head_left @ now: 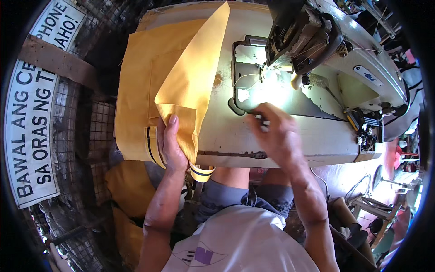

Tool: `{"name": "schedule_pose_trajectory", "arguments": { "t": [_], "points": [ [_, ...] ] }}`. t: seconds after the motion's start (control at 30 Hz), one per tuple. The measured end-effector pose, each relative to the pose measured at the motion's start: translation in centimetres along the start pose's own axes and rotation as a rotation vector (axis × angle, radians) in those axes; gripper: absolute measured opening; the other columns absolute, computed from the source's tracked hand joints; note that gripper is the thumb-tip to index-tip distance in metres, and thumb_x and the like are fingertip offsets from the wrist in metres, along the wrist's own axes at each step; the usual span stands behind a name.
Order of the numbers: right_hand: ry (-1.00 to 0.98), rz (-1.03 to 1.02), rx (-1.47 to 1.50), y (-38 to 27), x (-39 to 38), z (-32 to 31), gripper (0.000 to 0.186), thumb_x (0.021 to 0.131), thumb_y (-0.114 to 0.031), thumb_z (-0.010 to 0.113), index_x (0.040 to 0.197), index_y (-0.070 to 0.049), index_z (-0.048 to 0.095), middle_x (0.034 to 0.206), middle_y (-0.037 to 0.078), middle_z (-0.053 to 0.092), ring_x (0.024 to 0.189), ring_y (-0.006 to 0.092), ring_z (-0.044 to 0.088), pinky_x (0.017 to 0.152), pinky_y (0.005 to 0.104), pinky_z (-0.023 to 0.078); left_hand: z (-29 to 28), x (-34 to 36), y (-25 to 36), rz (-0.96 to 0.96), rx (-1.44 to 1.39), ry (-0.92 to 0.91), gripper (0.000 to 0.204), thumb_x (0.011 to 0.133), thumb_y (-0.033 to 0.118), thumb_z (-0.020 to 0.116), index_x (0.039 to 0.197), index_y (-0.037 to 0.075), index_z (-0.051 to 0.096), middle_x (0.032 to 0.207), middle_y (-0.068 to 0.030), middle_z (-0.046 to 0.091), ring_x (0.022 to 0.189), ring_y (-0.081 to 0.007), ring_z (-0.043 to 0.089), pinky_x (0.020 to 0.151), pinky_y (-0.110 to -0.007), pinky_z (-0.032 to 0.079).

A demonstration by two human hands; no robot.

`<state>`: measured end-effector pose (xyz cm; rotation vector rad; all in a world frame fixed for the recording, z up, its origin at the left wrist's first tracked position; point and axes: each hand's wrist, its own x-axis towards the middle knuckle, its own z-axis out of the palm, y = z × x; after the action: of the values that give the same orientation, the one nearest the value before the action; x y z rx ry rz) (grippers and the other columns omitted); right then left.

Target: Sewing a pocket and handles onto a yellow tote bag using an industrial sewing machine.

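Note:
A yellow fabric piece [136, 86] with a pocket-like panel lies over the left part of the sewing machine table [226, 140]. Its right side is folded up into a tall flap [195, 72]. My left hand [174, 143] grips the cloth at the flap's lower edge, thumb on top. Beside that hand hang a strap with a dark stripe [152, 145] and a striped loop [201, 173] over the table's front edge. My right hand [278, 131], blurred by motion, is curled just in front of the lit needle area. Something small and dark shows between its fingers; I cannot make out what.
The sewing machine [312, 41] fills the back right, with a bright lamp glow [272, 90] under its head. A bobbin winder [364, 124] sits at the table's right end. A wire mesh wall [102, 127] with white signs [34, 131] stands left. More yellow cloth [129, 186] hangs below.

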<state>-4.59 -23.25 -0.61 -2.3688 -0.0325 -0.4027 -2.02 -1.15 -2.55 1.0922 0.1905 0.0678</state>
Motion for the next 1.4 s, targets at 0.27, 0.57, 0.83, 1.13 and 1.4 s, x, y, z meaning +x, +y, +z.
{"name": "schedule_pose_trajectory", "arguments": {
  "t": [0.27,0.57,0.83,1.13,1.4],
  "points": [
    [0.181,0.213,-0.150,4.8,-4.6,-5.9,0.021,0.087,-0.015,0.075,0.104,-0.006,0.067,0.083,0.010,0.066,0.068,0.0211,0.066,0.063,0.0355,0.055,0.6,2.2,-0.6,-0.121,-0.036,-0.018,0.035,0.099,0.029,0.060,0.124,0.004,0.060,0.114,-0.0038,0.062,0.109,-0.0129,0.057,0.099,-0.031,0.044],
    [-0.058,-0.242,0.089,-0.7,-1.9,1.6,0.032,0.084,-0.010,0.078,0.110,-0.003,0.061,0.085,0.011,0.065,0.073,0.0261,0.069,0.064,0.0360,0.055,2.3,2.1,0.5,-0.473,-0.416,-0.206,0.045,0.102,0.039,0.047,0.130,0.005,0.060,0.123,-0.0107,0.067,0.112,-0.0225,0.065,0.100,-0.039,0.051],
    [-0.171,-0.251,0.339,-2.0,0.2,3.0,0.028,0.084,-0.014,0.075,0.105,-0.004,0.060,0.086,0.011,0.064,0.076,0.0305,0.070,0.067,0.0403,0.055,1.6,2.2,0.2,-0.468,-0.443,-0.304,0.049,0.103,0.041,0.041,0.134,0.006,0.055,0.128,-0.0101,0.064,0.116,-0.0238,0.063,0.102,-0.039,0.049],
    [-0.264,-0.222,0.431,-2.3,1.1,2.4,0.027,0.086,-0.014,0.074,0.106,-0.003,0.058,0.092,0.015,0.068,0.083,0.0335,0.071,0.072,0.0408,0.057,1.6,2.3,0.1,-0.525,-0.610,-0.384,0.052,0.103,0.041,0.038,0.135,0.003,0.054,0.129,-0.0133,0.064,0.117,-0.0257,0.063,0.104,-0.041,0.049],
    [-0.332,-0.149,0.511,-2.5,1.6,2.3,0.029,0.088,-0.017,0.073,0.106,-0.002,0.058,0.089,0.017,0.069,0.084,0.0365,0.070,0.072,0.0435,0.055,1.4,2.6,0.1,-0.548,-0.551,-0.299,0.056,0.104,0.042,0.034,0.135,0.001,0.055,0.126,-0.0178,0.065,0.112,-0.0303,0.066,0.102,-0.044,0.051]
  ]
}}
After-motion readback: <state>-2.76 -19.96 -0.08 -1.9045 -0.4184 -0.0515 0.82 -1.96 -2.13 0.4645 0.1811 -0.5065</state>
